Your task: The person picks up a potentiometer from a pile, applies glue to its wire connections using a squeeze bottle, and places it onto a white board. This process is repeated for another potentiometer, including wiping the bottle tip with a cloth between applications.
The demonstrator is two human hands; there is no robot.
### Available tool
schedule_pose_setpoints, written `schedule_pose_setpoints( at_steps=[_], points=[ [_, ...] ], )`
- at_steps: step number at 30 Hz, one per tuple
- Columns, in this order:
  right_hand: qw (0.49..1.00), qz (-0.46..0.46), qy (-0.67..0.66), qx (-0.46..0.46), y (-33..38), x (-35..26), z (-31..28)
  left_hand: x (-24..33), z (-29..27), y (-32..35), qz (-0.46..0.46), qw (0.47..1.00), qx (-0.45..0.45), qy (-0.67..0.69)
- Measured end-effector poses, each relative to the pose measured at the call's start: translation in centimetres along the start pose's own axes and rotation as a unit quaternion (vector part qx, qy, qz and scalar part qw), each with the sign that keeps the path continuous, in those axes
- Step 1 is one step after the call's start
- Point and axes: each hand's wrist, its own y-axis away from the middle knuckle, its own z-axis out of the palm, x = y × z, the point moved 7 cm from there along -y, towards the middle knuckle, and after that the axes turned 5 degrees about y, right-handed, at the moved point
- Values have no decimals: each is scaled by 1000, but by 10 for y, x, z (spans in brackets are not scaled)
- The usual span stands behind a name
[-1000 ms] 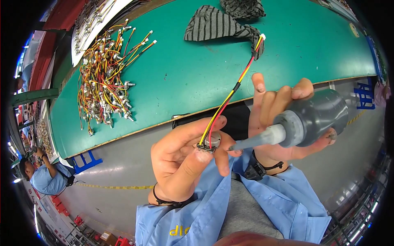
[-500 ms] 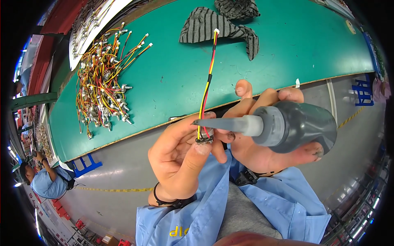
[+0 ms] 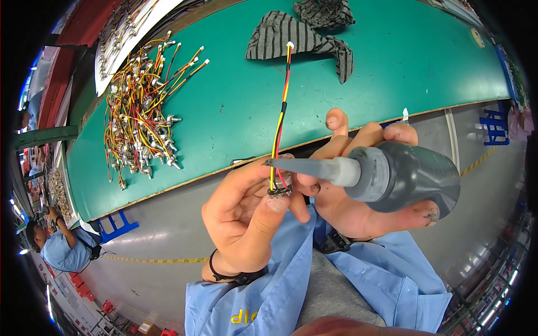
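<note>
Workshop floor below me, grey concrete with yellow line markings; another person in a blue shirt crouches far off at the lower left. The green table fills the upper half of the view, its front edge bowed by the lens.

On the table: a big tangled heap of red-yellow wire leads with small metal parts at the left, and a striped grey cloth near the far middle, with a second dark rag just behind it.

Both hands are held up in front of the table edge, over blue sleeves. My left hand pinches a small dark component between thumb tip and forefinger; fingers closed tight on it. From that piece a red, yellow and black wire lead runs straight up, ending in a white connector over the cloth.

My right hand is wrapped around a grey squeeze bottle, fingers curled on top, thumb underneath, grimy at the nail. The bottle lies roughly level, its long tapered nozzle pointing left, crossing the wires just above the component. Nozzle tip sits right by the left forefinger; I cannot tell whether it touches the wires.
</note>
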Motion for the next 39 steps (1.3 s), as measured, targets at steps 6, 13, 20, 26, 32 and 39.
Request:
schedule_pose_setpoints(
  at_steps=[6,13,20,26,32,39],
  points=[
    [999,15,29,-18,0,0,8,1,-3,1,6,1000,10,-14],
    [991,-2,132,-4,3,-5,-9,0,-2,2,1,1000,12,-14],
    [990,-15,143,-9,2,-3,-8,1,-4,2,-4,999,20,-27],
    [987,-12,161,-10,2,-3,-9,-1,-3,2,-11,999,26,-16],
    [985,-8,174,-11,2,-3,-9,-1,-6,5,-4,999,36,-2],
    [984,-9,177,-19,-8,6,-9,-2,-4,3,0,1000,9,-11]
  ],
)
